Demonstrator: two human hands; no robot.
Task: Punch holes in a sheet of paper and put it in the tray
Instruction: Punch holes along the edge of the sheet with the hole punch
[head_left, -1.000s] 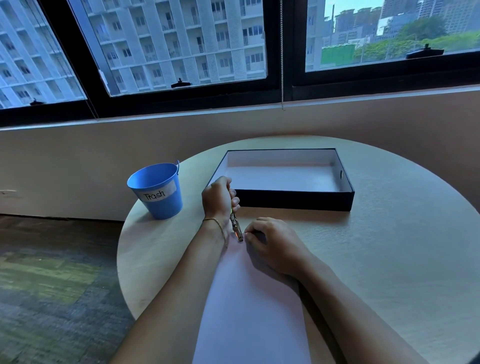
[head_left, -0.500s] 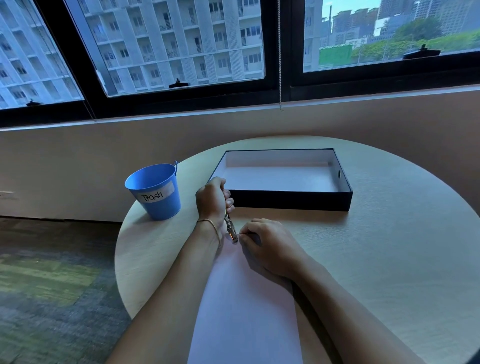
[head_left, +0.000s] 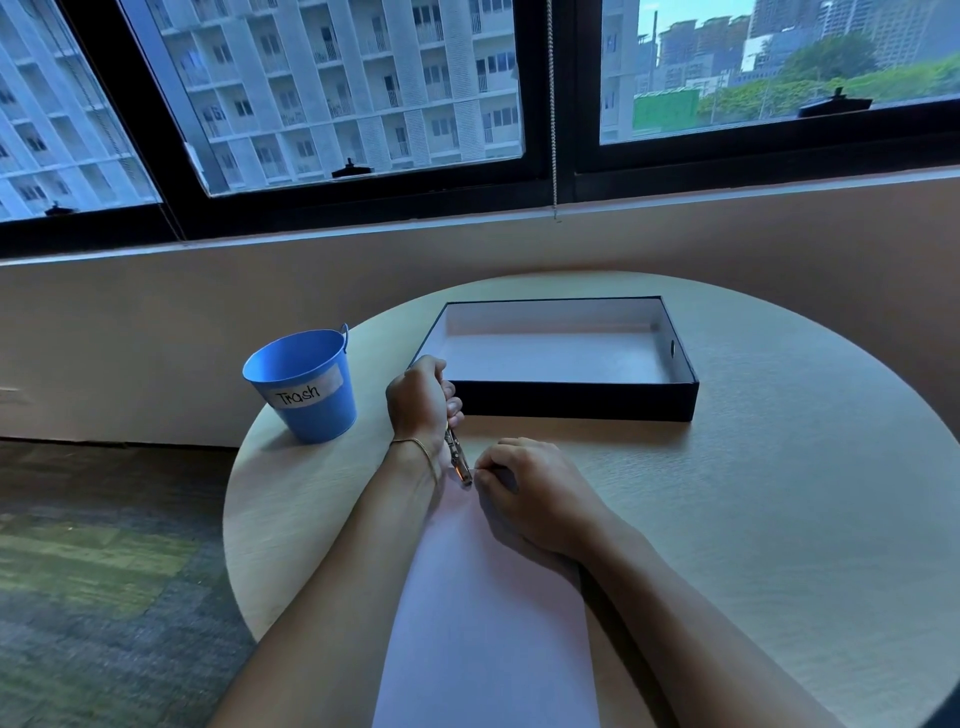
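Observation:
A white sheet of paper lies on the round table, reaching from the near edge up to my hands. My left hand grips a small metal hole punch, its jaw end down at the paper's far edge. My right hand rests on the sheet with its fingers curled and pinches the paper's far edge right beside the punch. The black tray with a white inside stands just beyond both hands and holds nothing.
A blue bucket labelled "Trash" stands on the table's left side, near my left hand. The round wooden table stretches bare to the right. A wall and windows run behind; carpet lies to the left.
Both hands, the punch and the paper keep almost the same pose; only the view shifts slightly.

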